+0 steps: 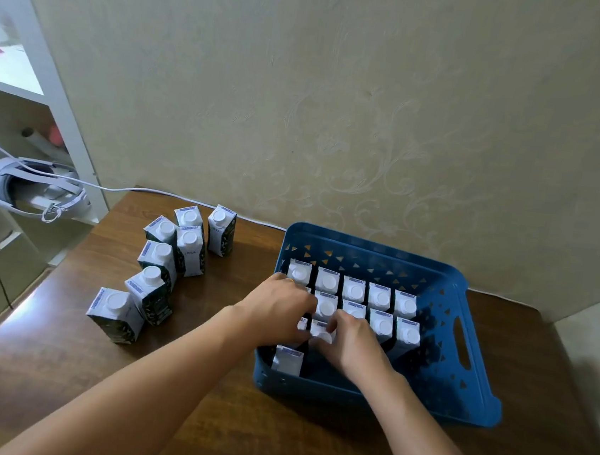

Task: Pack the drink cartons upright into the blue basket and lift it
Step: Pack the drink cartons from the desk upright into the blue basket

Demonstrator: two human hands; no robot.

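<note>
A brown wooden table [196, 420] stands against a pale patterned wall [341, 102]. The blue basket [461, 374] sits on it with cartons [380, 298] upright in rows inside. Seven more cartons [161, 261] stand left of the basket. Both hands are inside it: the left hand [279, 308] and right hand [353, 338] are closed together around one carton [322, 331] in the third row

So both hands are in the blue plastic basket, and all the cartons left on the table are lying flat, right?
Not quite. The head view shows the white-capped drink cartons left on the brown wooden table standing upright. Both hands are in the blue plastic basket.
</note>
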